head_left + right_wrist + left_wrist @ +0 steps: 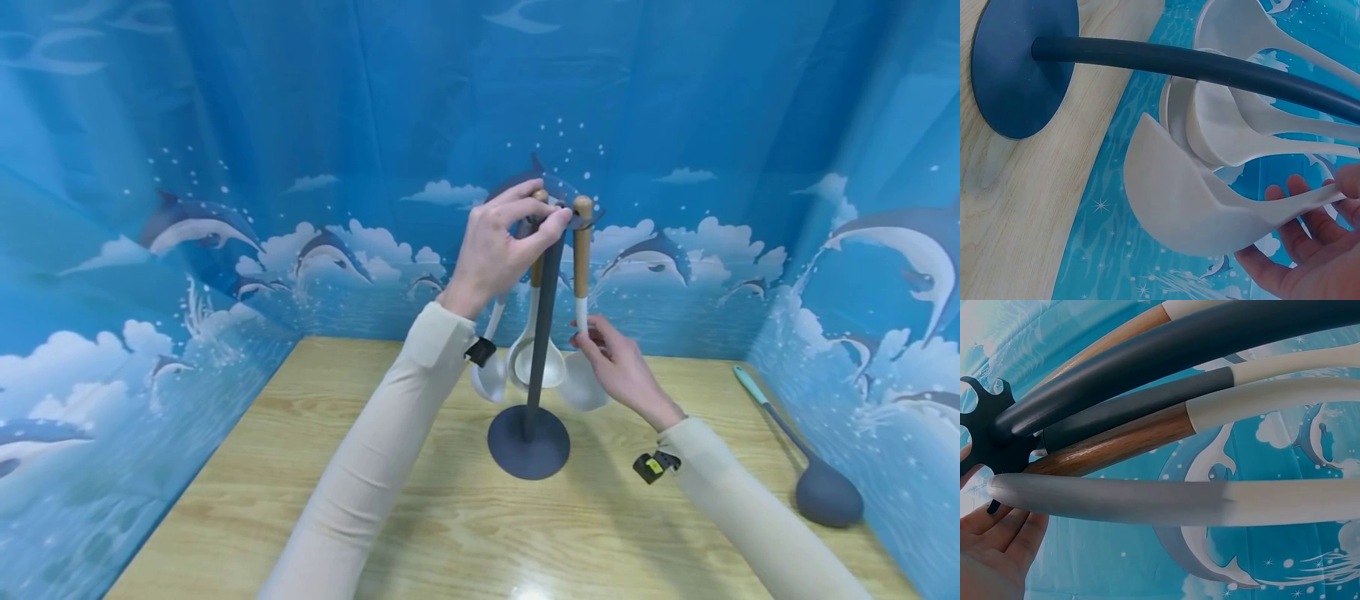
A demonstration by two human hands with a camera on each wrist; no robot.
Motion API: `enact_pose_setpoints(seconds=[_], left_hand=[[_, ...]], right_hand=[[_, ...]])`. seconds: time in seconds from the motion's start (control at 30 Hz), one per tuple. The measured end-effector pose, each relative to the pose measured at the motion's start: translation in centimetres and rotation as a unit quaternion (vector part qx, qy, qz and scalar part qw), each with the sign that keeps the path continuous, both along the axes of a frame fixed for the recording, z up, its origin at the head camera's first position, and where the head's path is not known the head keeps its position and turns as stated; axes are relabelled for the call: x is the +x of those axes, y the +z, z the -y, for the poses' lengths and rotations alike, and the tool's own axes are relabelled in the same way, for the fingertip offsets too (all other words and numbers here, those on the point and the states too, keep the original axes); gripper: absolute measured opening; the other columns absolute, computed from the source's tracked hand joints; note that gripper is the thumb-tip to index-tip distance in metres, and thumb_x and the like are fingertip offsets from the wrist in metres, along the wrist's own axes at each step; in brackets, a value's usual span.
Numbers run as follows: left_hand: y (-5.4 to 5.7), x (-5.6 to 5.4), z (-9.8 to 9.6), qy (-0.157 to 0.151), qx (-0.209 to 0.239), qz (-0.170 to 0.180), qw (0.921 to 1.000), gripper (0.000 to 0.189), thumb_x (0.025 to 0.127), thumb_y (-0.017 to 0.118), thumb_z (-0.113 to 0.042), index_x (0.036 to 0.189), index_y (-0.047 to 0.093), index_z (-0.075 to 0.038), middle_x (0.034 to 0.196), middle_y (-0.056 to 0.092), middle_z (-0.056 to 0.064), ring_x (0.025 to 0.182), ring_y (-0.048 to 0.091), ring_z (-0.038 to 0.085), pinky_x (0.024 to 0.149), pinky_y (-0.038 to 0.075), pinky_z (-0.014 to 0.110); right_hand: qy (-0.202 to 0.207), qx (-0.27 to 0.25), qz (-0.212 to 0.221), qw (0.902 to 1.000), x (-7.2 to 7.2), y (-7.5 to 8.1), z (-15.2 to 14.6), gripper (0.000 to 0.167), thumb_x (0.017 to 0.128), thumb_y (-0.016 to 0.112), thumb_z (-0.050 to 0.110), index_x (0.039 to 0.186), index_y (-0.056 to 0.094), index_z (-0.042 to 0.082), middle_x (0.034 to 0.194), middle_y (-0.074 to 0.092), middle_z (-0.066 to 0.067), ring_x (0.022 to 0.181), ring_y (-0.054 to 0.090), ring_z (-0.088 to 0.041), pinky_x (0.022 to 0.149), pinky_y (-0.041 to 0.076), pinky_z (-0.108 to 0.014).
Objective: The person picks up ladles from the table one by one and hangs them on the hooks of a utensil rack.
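Note:
A dark utensil stand (542, 333) rises from a round base, with a notched hook rack (1013, 453) at its top. My left hand (495, 237) holds the stand's top, thumb and forefinger at the rack. My right hand (618, 362) pinches the white neck of a ladle (1172, 194) low on its shaft. Its wooden handle (582, 254) stands upright at the rack's right side. Other white ladles hang behind the pole, one with a wooden handle (1116, 440) and one with a dark grey handle (1147, 403). Their bowls partly overlap.
A dark grey ladle with a mint handle (828, 492) lies on the wooden table (300, 500) at the far right. A blue dolphin-print curtain (420, 100) stands close behind the stand and along both sides.

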State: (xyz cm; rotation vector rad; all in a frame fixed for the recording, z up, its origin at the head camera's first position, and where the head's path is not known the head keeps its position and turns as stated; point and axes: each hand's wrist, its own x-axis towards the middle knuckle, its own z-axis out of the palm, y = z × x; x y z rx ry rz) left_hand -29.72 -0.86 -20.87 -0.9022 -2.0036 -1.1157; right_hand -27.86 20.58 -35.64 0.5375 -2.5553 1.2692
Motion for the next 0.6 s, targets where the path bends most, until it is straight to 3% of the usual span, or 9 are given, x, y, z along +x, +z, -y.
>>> enact_pose_setpoints(seconds=[0.6], left_hand=[[-0.07,0.00,-0.04,0.006,-0.011,0.003,0.9999,0.028,0.096,0.062,-0.034,0.109,0.076,-0.014,0.144,0.054,0.009,0.136,0.048,0.019,0.102,0.049,0.033]], right_hand=[[0.007,-0.007,-0.001,0.9999,-0.06,-0.20,-0.04,0.031,0.103,0.050,0.030,0.128,0.057,0.013,0.119,0.065,-0.014,0.111,0.064,-0.027,0.092,0.054,-0.048]])
